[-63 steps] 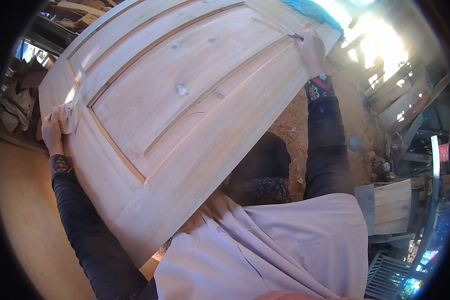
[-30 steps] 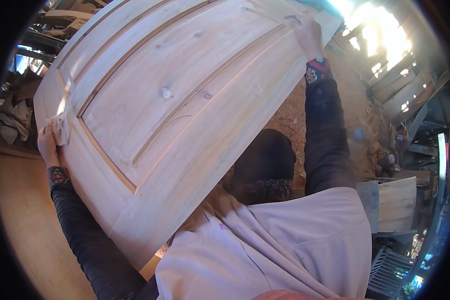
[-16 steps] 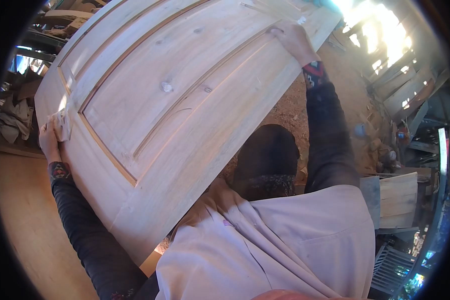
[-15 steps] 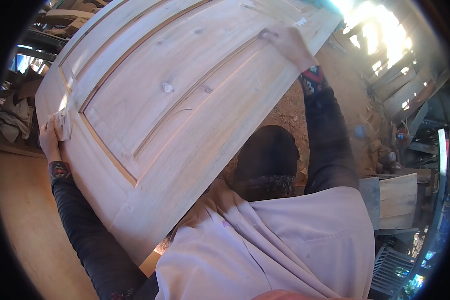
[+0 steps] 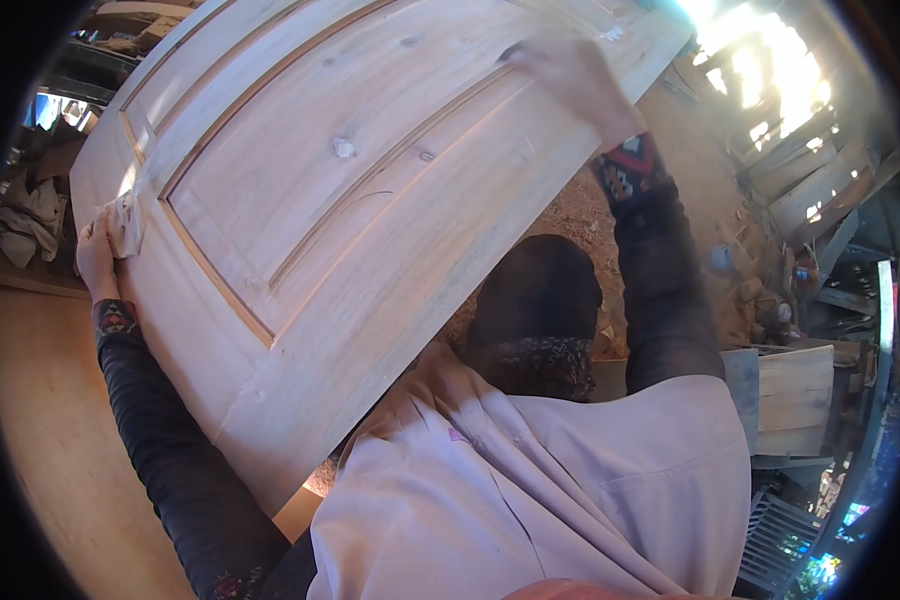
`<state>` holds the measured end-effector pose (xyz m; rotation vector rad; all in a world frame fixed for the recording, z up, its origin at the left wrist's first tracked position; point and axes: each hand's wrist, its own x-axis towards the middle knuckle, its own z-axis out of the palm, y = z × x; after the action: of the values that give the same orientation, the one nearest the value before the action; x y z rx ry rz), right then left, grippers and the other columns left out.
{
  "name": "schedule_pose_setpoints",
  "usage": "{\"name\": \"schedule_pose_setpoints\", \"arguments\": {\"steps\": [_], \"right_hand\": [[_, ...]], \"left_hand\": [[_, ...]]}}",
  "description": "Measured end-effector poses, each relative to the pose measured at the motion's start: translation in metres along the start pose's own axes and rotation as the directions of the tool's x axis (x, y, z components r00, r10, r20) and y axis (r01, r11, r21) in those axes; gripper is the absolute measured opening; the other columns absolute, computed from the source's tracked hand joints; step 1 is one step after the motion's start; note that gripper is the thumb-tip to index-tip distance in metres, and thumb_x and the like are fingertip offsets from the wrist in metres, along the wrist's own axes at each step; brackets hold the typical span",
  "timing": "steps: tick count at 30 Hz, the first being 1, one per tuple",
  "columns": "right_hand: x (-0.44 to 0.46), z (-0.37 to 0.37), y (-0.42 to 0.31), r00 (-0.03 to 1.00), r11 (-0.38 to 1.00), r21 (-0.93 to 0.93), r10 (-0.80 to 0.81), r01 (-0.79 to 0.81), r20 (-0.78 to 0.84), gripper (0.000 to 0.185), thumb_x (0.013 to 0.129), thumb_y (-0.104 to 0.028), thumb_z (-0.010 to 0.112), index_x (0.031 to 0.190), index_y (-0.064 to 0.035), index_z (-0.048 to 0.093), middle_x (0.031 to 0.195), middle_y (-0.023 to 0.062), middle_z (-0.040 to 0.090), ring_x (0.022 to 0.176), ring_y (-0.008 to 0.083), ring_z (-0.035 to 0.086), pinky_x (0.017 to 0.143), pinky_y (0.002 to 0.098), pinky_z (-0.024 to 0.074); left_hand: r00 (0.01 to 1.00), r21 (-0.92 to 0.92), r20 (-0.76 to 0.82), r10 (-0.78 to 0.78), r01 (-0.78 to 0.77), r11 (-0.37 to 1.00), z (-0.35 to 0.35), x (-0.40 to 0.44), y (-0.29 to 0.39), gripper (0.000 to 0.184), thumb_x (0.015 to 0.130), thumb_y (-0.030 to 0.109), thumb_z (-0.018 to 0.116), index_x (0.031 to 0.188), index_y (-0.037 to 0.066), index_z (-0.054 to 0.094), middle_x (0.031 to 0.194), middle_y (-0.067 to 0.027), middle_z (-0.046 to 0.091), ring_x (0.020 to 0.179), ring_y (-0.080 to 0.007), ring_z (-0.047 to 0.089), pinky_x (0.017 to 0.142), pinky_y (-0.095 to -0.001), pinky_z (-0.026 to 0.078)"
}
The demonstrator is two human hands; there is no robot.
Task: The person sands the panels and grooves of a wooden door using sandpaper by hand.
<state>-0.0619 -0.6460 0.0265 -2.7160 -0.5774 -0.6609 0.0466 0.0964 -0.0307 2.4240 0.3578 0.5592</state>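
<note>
A large pale wooden door panel [image 5: 430,240] with grooved mouldings lies slanted before me. At its left edge, my left hand [image 5: 97,252] is closed on a crumpled light cloth [image 5: 127,225] and rests against the wood. My right hand [image 5: 568,80] is over the upper right part of the panel, its fingers bent at the end of a long moulding groove [image 5: 400,160]. Something small and dark shows at its fingertips, too blurred to make out. A whitish patch [image 5: 343,148] marks the middle of the panel.
On the left is a smooth wooden board [image 5: 60,400], with crumpled brown material [image 5: 35,215] above it. Brown ground [image 5: 585,215] shows beyond the panel's right edge. Wooden planks [image 5: 795,390] and a grey slatted crate [image 5: 782,530] are at the right. Blue plastic touches the panel's top right.
My right hand has moved left and slightly down along the moulding from the panel's upper right. My left hand stays at the left edge with the cloth. The view has shifted slightly.
</note>
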Motion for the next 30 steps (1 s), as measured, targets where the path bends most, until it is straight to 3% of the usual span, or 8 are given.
{"name": "schedule_pose_setpoints", "arguments": {"steps": [4, 10, 13, 16, 19, 24, 27, 30], "right_hand": [[-0.003, 0.005, 0.066, 0.971, 0.971, -0.024, 0.239, -0.239, -0.004, 0.024, 0.089, -0.028, 0.059, 0.093, -0.007, 0.071, 0.086, 0.0126, 0.068, 0.082, 0.0294, 0.065, 0.075, 0.039, 0.0501], [-0.011, 0.018, -0.012, 0.992, 0.986, 0.111, -0.12, 0.124, -0.041, 0.024, 0.089, -0.026, 0.057, 0.089, -0.0061, 0.07, 0.083, 0.0129, 0.068, 0.081, 0.0311, 0.065, 0.076, 0.0394, 0.05], [-0.007, 0.018, 0.043, 0.981, 0.98, 0.048, 0.193, -0.192, -0.021, 0.023, 0.087, -0.026, 0.063, 0.093, -0.0055, 0.071, 0.089, 0.0131, 0.068, 0.085, 0.0284, 0.064, 0.077, 0.0357, 0.0496], [-0.001, 0.013, 0.008, 0.975, 0.976, 0.008, 0.215, -0.216, 0.056, 0.021, 0.086, -0.023, 0.064, 0.093, -0.004, 0.07, 0.089, 0.0129, 0.067, 0.085, 0.0273, 0.064, 0.075, 0.0362, 0.0493], [-0.008, 0.023, -0.057, 0.976, 0.974, 0.086, -0.203, 0.209, -0.075, 0.023, 0.087, -0.027, 0.062, 0.087, -0.0062, 0.07, 0.079, 0.0121, 0.067, 0.076, 0.0313, 0.064, 0.073, 0.0391, 0.05], [-0.003, 0.016, 0.005, 0.953, 0.942, 0.151, 0.303, -0.299, -0.005, 0.025, 0.088, -0.028, 0.062, 0.094, -0.0054, 0.07, 0.081, 0.0132, 0.066, 0.077, 0.0267, 0.064, 0.071, 0.0344, 0.0488], [-0.002, 0.021, -0.032, 0.993, 0.991, 0.084, 0.103, -0.107, 0.05, 0.025, 0.088, -0.028, 0.061, 0.093, -0.0051, 0.07, 0.081, 0.013, 0.066, 0.077, 0.0265, 0.064, 0.072, 0.0348, 0.0495], [-0.011, 0.031, -0.115, 0.967, 0.953, 0.173, -0.253, 0.249, -0.002, 0.025, 0.088, -0.027, 0.059, 0.091, -0.0051, 0.07, 0.082, 0.0128, 0.067, 0.078, 0.0276, 0.065, 0.074, 0.036, 0.0499]], "left_hand": [[0.998, -0.024, 0.034, -0.051, 0.052, 0.998, -0.001, -0.006, 0.013, 0.054, 0.087, 0.047, 0.064, 0.105, -0.004, 0.066, 0.086, -0.005, 0.063, 0.079, -0.0132, 0.057, 0.074, -0.0262, 0.045], [0.998, -0.005, 0.055, -0.033, 0.033, 0.999, -0.001, -0.002, 0.007, 0.054, 0.087, 0.047, 0.064, 0.107, -0.003, 0.066, 0.095, -0.0085, 0.065, 0.085, -0.0154, 0.059, 0.079, -0.0265, 0.046], [0.997, 0.01, 0.063, -0.044, 0.043, 0.999, -0.003, 0.002, 0.0, 0.056, 0.087, 0.048, 0.064, 0.108, -0.003, 0.065, 0.095, -0.0087, 0.066, 0.085, -0.0158, 0.059, 0.08, -0.0272, 0.046], [0.998, 0.03, 0.028, -0.05, 0.049, 0.998, -0.003, -0.006, 0.013, 0.058, 0.086, 0.05, 0.064, 0.109, -0.003, 0.065, 0.095, -0.0087, 0.066, 0.085, -0.0164, 0.059, 0.08, -0.0276, 0.046], [0.999, 0.046, 0.037, -0.039, 0.038, 0.998, -0.003, -0.004, 0.011, 0.06, 0.086, 0.052, 0.063, 0.109, -0.003, 0.065, 0.093, -0.0083, 0.066, 0.085, -0.0168, 0.059, 0.08, -0.0278, 0.046], [1.0, 0.047, 0.007, -0.026, 0.025, 0.999, -0.003, -0.013, 0.019, 0.059, 0.086, 0.052, 0.062, 0.106, -0.003, 0.066, 0.09, -0.0083, 0.065, 0.082, -0.0164, 0.059, 0.078, -0.0285, 0.046], [0.999, 0.085, 0.036, -0.017, 0.014, 0.996, -0.003, -0.011, 0.023, 0.058, 0.086, 0.051, 0.062, 0.104, -0.004, 0.066, 0.087, -0.0079, 0.065, 0.08, -0.0159, 0.059, 0.076, -0.029, 0.046], [0.997, 0.066, 0.071, -0.029, 0.025, 0.997, -0.003, -0.009, 0.021, 0.057, 0.086, 0.051, 0.061, 0.102, -0.004, 0.067, 0.085, -0.0075, 0.065, 0.079, -0.0162, 0.059, 0.075, -0.0295, 0.045]]}}
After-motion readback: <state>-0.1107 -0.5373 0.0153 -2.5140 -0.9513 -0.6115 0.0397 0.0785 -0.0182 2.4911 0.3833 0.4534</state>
